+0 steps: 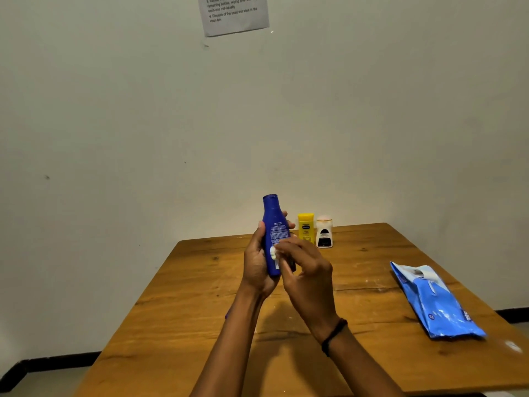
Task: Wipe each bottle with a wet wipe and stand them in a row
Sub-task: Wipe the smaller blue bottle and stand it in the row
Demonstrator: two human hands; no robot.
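My left hand grips a tall blue bottle upright above the wooden table, fingers wrapped round its lower body. My right hand pinches a small white wet wipe against the bottle's lower label. A yellow bottle and a white bottle with a black label stand side by side near the table's far edge, just behind my hands.
A blue pack of wet wipes lies flat on the right side of the table. A printed sheet is taped to the wall behind. The table's far edge meets the wall.
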